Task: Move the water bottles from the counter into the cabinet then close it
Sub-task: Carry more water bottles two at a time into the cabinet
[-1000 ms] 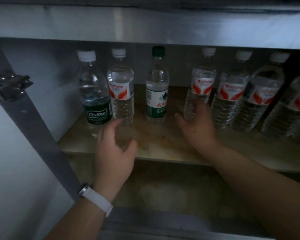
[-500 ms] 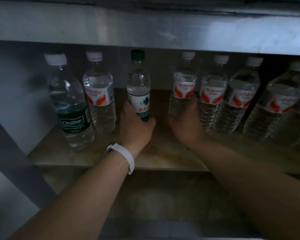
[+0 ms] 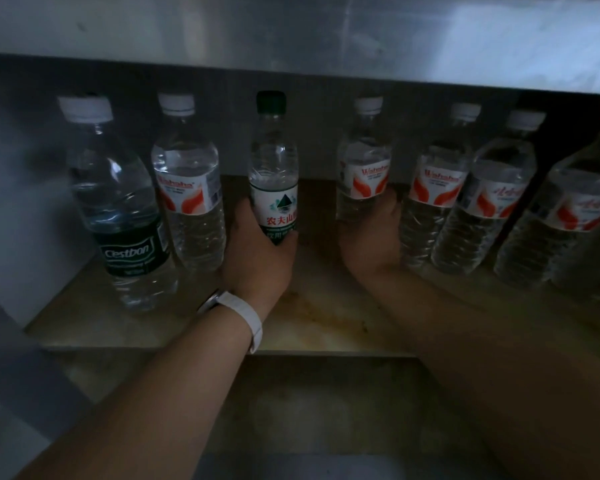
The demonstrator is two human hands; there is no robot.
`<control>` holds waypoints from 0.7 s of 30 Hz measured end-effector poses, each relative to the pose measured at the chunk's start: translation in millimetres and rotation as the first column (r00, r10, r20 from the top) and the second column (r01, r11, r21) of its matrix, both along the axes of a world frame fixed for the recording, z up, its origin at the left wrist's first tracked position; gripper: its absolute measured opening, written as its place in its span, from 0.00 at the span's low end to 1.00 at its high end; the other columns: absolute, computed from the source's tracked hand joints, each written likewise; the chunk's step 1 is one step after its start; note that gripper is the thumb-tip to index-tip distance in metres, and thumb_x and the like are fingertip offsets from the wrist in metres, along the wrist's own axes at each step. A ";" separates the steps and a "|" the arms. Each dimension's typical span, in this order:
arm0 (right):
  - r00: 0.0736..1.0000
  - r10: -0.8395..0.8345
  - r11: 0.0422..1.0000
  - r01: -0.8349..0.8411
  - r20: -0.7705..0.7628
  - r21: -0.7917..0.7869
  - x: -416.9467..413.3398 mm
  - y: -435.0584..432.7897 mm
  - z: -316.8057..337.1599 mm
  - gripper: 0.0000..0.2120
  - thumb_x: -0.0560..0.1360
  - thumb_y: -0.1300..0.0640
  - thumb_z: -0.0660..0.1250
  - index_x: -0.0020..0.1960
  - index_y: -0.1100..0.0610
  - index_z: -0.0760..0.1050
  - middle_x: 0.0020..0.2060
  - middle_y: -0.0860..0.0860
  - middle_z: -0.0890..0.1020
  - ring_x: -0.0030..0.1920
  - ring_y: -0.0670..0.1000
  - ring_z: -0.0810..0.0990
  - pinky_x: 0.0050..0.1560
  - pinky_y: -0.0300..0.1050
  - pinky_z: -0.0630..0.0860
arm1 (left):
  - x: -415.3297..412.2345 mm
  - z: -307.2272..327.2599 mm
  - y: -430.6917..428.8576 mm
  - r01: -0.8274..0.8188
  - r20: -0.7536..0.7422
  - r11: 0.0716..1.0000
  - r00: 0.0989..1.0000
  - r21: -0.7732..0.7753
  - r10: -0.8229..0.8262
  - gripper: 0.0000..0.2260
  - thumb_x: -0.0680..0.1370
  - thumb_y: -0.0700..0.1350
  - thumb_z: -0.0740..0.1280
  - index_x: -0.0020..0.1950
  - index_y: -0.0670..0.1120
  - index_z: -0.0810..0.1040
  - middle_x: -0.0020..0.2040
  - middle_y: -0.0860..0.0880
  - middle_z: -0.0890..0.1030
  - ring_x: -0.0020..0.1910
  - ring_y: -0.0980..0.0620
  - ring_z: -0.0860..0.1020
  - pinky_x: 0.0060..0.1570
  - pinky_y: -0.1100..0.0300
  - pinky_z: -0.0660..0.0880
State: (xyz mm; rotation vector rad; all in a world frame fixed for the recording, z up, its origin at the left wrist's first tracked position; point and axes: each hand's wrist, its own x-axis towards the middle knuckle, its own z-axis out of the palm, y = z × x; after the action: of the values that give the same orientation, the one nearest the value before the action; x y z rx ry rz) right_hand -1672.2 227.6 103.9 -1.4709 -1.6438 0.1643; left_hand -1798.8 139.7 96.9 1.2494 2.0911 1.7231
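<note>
- The left hand (image 3: 255, 252), a white watch strap (image 3: 245, 315) on its wrist, is wrapped around the base of a clear green-capped plastic bottle (image 3: 273, 168).
- The right hand (image 3: 371, 244) grips the lower half of a clear white-capped bottle with a red-and-white label (image 3: 362, 161).
- Both bottles stand upright on the stained wooden cabinet shelf (image 3: 319, 317).
- Left of the left hand stands a dark-labelled Cestbon bottle (image 3: 118, 202).
</note>
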 end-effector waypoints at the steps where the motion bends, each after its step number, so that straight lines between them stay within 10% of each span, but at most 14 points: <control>1: 1.000 -0.011 1.000 0.011 0.021 0.014 -0.5 0.8 0.3 0.32 0.71 0.52 0.72 0.70 0.61 0.65 0.64 0.60 0.73 0.64 0.61 0.73 0.66 0.55 0.69 | -0.1 0.1 0.1 0.002 0.003 1.000 1.000 0.001 -0.002 0.28 0.73 0.47 0.77 0.67 0.53 0.67 0.67 0.51 0.77 0.66 0.49 0.77 0.62 0.50 0.76; 11: 0.985 0.169 0.985 -0.170 -0.035 -0.031 1.9 -18.3 4.9 0.27 0.74 0.50 0.71 0.64 0.59 0.63 0.59 0.59 0.79 0.57 0.61 0.80 0.51 0.48 0.74 | -4.1 4.0 -3.6 0.052 0.034 0.998 0.998 -0.019 -0.051 0.23 0.72 0.47 0.77 0.59 0.56 0.66 0.64 0.50 0.79 0.62 0.47 0.79 0.60 0.47 0.77; 21: 0.982 0.155 0.981 -0.165 -0.106 -0.100 10.3 -32.8 2.5 0.38 0.67 0.44 0.77 0.68 0.55 0.63 0.63 0.54 0.74 0.63 0.55 0.75 0.60 0.54 0.76 | -3.8 7.3 -6.1 0.138 0.084 0.990 0.987 -0.025 -0.135 0.22 0.73 0.46 0.77 0.59 0.57 0.68 0.64 0.53 0.79 0.63 0.51 0.78 0.60 0.52 0.76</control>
State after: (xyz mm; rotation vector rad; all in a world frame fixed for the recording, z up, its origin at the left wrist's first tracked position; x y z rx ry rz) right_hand -1661.8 194.8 106.3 -1.3868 -1.6948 0.4157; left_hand -1802.5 133.6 104.2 1.2593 1.9314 1.6478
